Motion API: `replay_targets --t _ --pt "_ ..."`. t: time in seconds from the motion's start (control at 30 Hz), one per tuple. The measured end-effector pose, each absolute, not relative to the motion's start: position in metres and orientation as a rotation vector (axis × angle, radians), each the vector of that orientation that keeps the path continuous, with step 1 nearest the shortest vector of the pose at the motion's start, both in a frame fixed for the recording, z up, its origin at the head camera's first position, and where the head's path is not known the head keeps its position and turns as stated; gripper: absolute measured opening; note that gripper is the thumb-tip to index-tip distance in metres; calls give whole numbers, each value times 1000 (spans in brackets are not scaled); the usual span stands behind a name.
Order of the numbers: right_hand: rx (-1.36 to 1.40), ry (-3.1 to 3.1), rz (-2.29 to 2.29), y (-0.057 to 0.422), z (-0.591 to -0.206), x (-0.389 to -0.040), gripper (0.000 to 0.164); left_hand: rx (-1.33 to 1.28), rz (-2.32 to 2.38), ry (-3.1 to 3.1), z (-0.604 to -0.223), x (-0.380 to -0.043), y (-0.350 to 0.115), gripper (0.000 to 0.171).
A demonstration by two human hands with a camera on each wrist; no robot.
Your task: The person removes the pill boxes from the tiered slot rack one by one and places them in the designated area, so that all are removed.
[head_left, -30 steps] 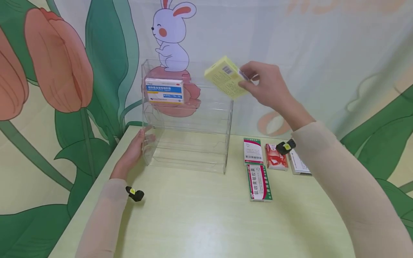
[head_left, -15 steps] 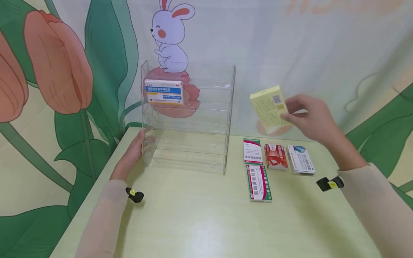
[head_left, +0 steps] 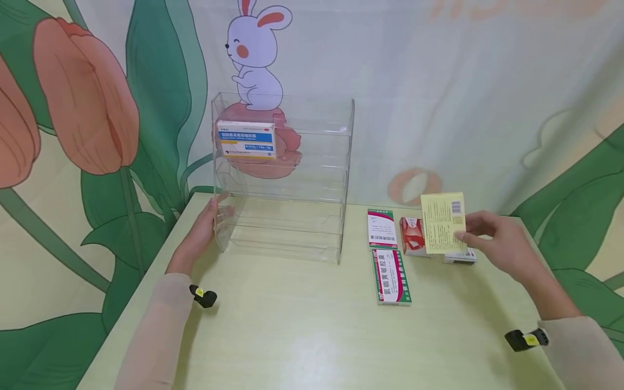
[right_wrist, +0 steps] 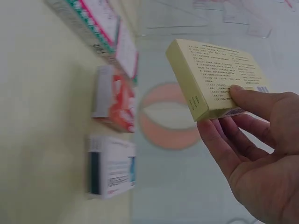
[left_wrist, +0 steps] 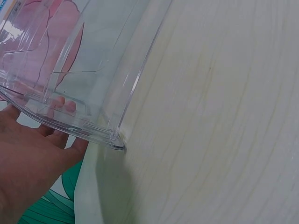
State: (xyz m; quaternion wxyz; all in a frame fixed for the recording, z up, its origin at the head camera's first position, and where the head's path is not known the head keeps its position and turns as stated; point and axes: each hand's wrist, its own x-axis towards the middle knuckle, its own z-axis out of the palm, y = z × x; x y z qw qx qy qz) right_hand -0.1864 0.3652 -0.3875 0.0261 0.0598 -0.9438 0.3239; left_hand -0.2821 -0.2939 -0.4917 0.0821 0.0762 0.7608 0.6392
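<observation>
My right hand [head_left: 502,244] pinches a pale yellow medicine box [head_left: 442,223] at its right edge, thumb on the printed face. In the head view this box overlaps a red medicine box [head_left: 412,236] and a white one [head_left: 460,257], hiding parts of both. At the left, my left hand [head_left: 197,235] holds the lower left side of a clear acrylic display rack [head_left: 283,252]; its fingertips [left_wrist: 70,106] show through the plastic in the left wrist view. A blue-and-white medicine box [head_left: 247,140] stands at the left end of the rack's upper tier.
Two green-and-magenta medicine boxes [head_left: 392,277] lie one behind the other between the rack and the red box. A printed curtain [head_left: 370,157] hangs right behind the pale wooden table [head_left: 292,336].
My right hand has carried the yellow box from beside the rack's upper right, rightward and down to above the boxes on the table. The left hand stays on the rack.
</observation>
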Motion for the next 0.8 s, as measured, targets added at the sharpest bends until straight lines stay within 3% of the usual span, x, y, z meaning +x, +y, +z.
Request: replay_targets --t 0.43,0.8 --pt "57 -3132 1278 371 -459 -162 61 212 1909 2269 -492 -283 -295 70" --pt "5 -3240 1378 369 -481 -164 52 197 1927 2247 -493 -284 -295 71"
